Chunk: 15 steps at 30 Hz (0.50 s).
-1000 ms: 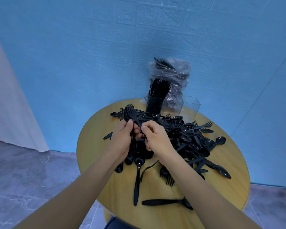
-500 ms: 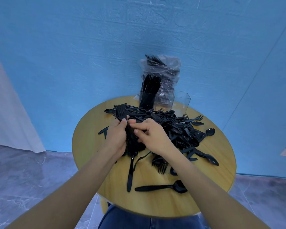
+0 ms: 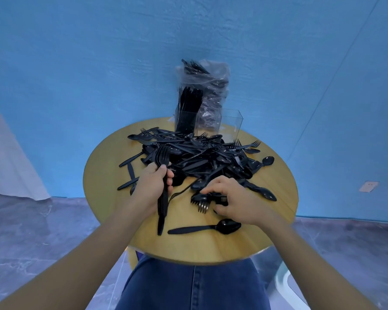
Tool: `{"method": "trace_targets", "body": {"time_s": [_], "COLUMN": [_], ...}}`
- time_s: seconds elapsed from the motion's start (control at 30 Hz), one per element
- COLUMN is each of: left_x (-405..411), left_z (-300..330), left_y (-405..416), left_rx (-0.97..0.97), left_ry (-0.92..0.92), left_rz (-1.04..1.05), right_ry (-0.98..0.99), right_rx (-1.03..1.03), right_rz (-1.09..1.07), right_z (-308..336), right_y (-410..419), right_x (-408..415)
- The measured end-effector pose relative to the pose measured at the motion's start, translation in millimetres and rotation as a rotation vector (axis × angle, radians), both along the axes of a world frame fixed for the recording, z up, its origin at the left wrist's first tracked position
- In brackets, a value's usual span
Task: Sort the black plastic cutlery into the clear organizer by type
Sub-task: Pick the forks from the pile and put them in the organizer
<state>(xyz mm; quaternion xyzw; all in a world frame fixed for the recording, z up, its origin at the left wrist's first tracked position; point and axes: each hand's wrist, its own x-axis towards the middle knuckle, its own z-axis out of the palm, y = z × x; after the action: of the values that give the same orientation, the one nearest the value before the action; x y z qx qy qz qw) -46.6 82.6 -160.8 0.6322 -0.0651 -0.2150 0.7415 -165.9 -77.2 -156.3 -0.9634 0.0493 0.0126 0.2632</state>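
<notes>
A heap of black plastic cutlery [image 3: 202, 157] covers the middle of a round wooden table [image 3: 112, 166]. My left hand [image 3: 151, 186] grips a bundle of black forks [image 3: 162, 191], tines up and handles hanging toward me. My right hand [image 3: 235, 201] is curled over a few forks [image 3: 201, 202] lying at the heap's near edge, fingers pinching them. The clear organizer [image 3: 230, 124] stands at the table's far edge; its left compartment is packed with upright black cutlery [image 3: 189, 108], and its right compartment looks empty.
A clear plastic bag of more black cutlery [image 3: 207, 79] leans against the blue wall behind the organizer. A lone spoon [image 3: 207, 228] lies near the table's front edge. Loose knives [image 3: 130, 173] lie at the left. My jeans-clad legs [image 3: 193, 285] are under the table.
My right hand left the fork bundle and dropped to the forks at the heap's near edge. My left hand keeps its grip on the bundle. The camera tilted down, showing my lap.
</notes>
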Motion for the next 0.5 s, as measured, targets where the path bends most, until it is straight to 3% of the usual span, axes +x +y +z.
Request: {"method": "trace_targets", "body": {"time_s": [0.23,0.5], "left_x": [-3,2], "left_z": [-5,-6], "left_y": [0,4], "left_rx": [0.060,0.076], "left_ry": [-0.025,-0.050], "left_rz": [-0.007,0.007], "right_ry": [0.016,-0.094], "right_rx": [-0.260,-0.457], "right_rz": [0.106,0.215], "right_z": [-6,-9], "right_y": [14,21], "right_x": [13,30]}}
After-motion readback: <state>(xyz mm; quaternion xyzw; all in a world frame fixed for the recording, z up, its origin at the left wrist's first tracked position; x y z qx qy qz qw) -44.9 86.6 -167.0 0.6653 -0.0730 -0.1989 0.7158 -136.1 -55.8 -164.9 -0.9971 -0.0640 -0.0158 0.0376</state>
